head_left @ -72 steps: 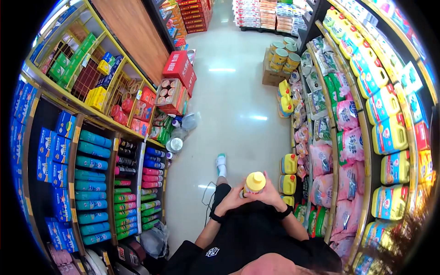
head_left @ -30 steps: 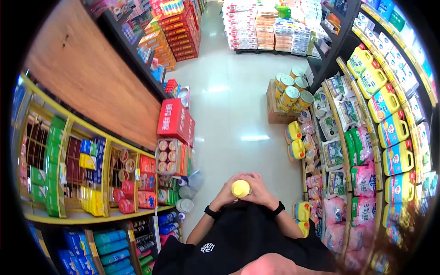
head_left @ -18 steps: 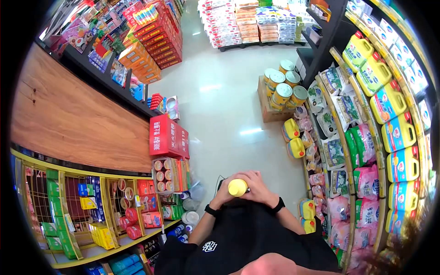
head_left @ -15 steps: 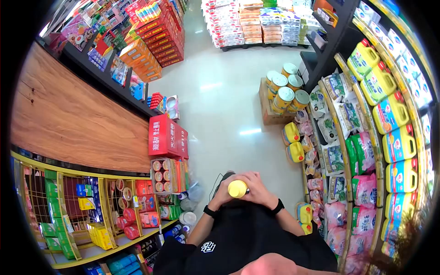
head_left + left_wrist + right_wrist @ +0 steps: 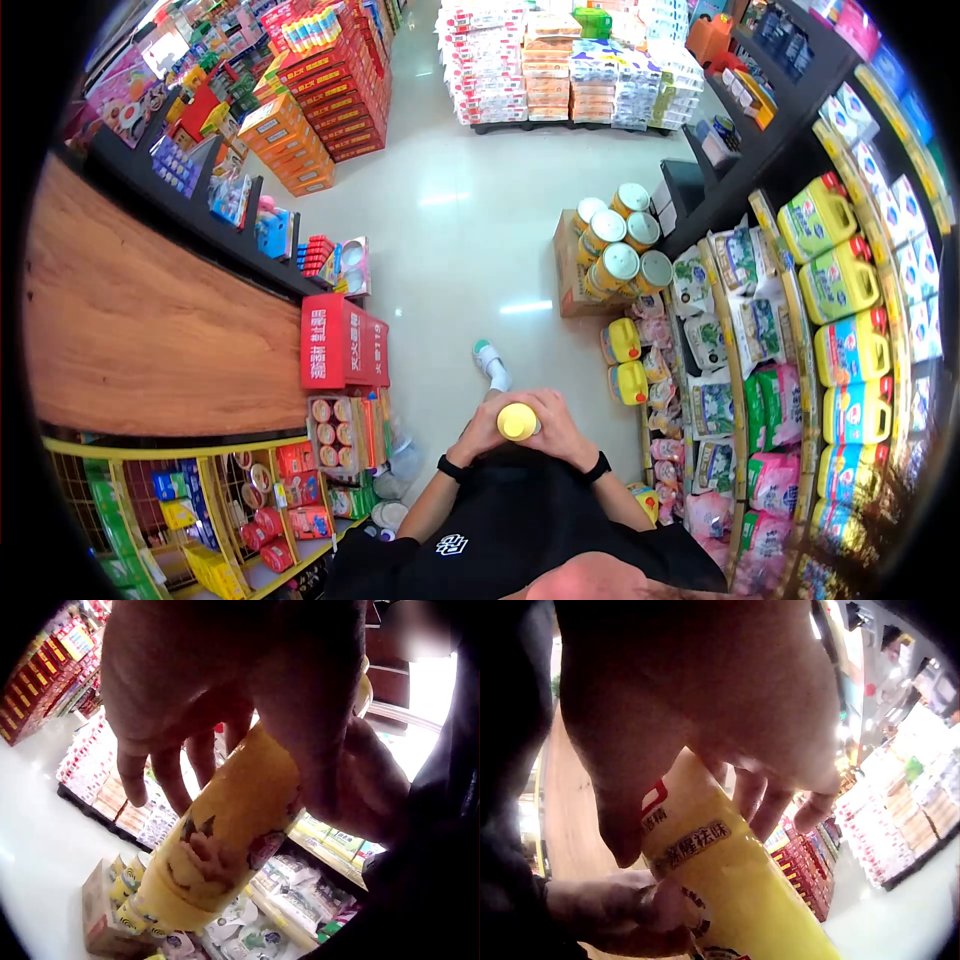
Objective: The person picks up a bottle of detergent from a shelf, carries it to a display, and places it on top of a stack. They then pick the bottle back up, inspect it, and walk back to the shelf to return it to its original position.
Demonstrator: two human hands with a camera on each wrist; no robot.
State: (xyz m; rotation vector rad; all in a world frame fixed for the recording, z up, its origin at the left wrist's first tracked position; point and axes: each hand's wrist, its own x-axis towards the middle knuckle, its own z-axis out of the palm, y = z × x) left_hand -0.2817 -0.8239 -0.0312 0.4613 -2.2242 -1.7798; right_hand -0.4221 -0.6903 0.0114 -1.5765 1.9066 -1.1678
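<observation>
Both hands hold an upright yellow dish soap bottle close in front of the black shirt. From above, mostly its yellow cap (image 5: 517,422) shows between the left hand (image 5: 482,428) and the right hand (image 5: 560,430). In the left wrist view, the bottle (image 5: 217,832) slants below the left hand (image 5: 232,682), with fingers along its far side. The right wrist view has the right hand (image 5: 697,690) around the upper part of the bottle (image 5: 750,892), thumb on the printed label. Lower down, the other hand (image 5: 622,907) touches the label too.
A floor aisle (image 5: 450,260) runs ahead. At right, yellow-lidded jugs (image 5: 850,355) and bagged goods fill a shelf, with several cans (image 5: 620,262) on a carton (image 5: 572,280). Left stand a red fire-equipment box (image 5: 335,340) and a wood panel (image 5: 130,320). Stacked packs (image 5: 550,70) lie ahead.
The view has advanced along the aisle; the cans and red box now sit lower in the frame. A sandalled foot shows ahead again. Both hands have kept hold of the bottle.
</observation>
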